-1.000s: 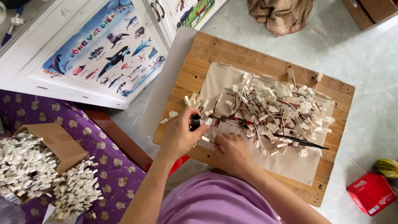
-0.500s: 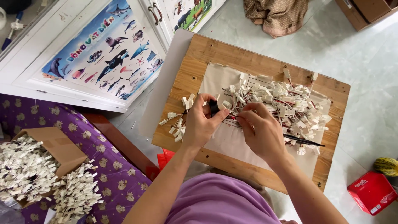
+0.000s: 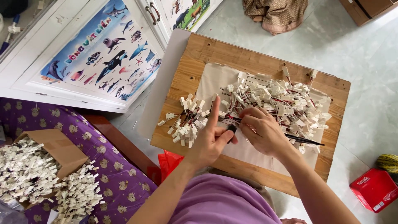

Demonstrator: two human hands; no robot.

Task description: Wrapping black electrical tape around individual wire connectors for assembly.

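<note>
A: From the head view, what do the 2 hands hold?

B: The left hand [image 3: 211, 141] pinches a small black piece [image 3: 231, 129] between thumb and fingers, index finger pointing away. The right hand [image 3: 262, 130] is curled, grasping wires at the near edge of the big connector pile [image 3: 282, 101].

A: Where does that sit?

B: On a paper sheet [image 3: 217, 81] on the wooden board [image 3: 199, 54]. A smaller connector bunch [image 3: 186, 120] lies left of the hands; a cardboard box [image 3: 54, 147] sits far left.

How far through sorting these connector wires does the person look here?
Done: a small pile sits apart at the board's left. In hand: the left hand pinches a small black piece, the right hand picks at wires. Left: the big heap, clearly the larger share.
</note>
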